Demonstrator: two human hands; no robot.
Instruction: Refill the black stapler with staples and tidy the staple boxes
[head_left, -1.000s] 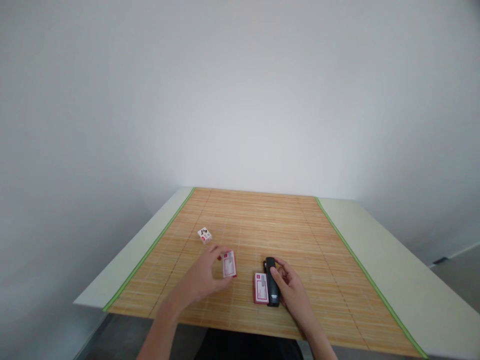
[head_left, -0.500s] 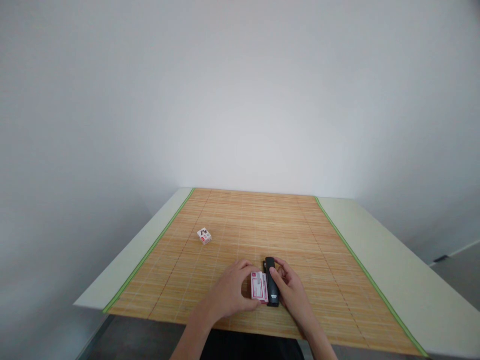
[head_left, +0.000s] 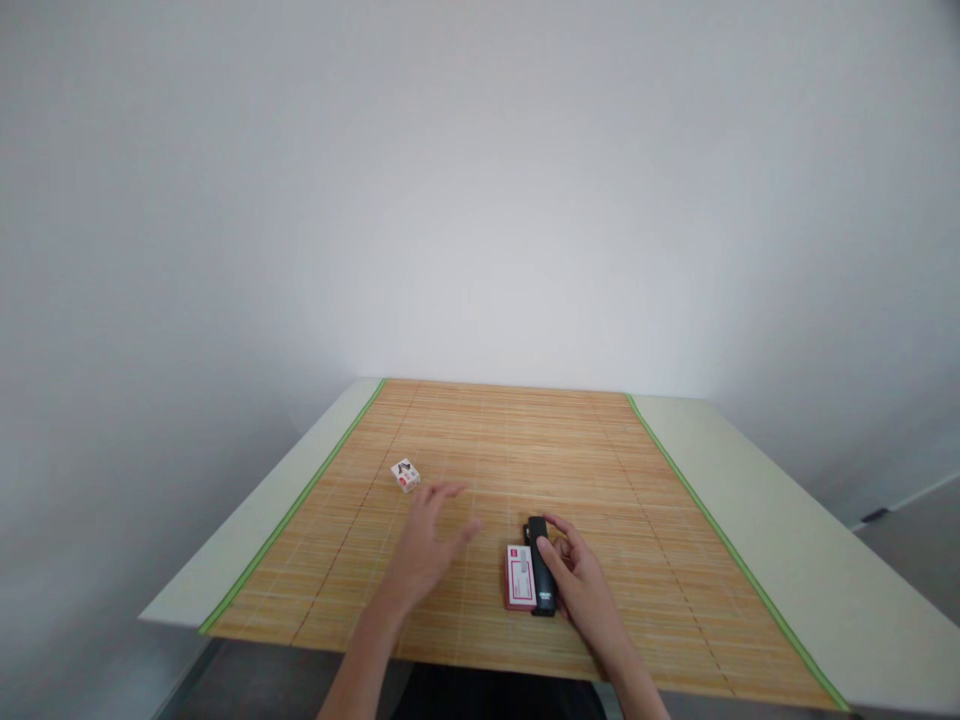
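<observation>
A black stapler (head_left: 543,570) lies lengthwise near the front of the bamboo mat, gripped along its right side by my right hand (head_left: 576,575), thumb on top. Against the stapler's left side rests a white box with red edging (head_left: 520,577), which no hand touches. My left hand (head_left: 427,540) hovers over the mat left of that box, fingers spread with nothing in them. Just beyond its fingertips sits a small white box with red and dark print (head_left: 405,475).
The bamboo mat (head_left: 510,430) with green edges covers the middle of a pale table (head_left: 795,530). A plain wall (head_left: 480,200) stands right behind the table's far edge, with walls to both sides. The table's front edge is close to my body.
My left hand has let go of the red-edged box and moved left and forward, toward the small box. My right hand stays on the stapler.
</observation>
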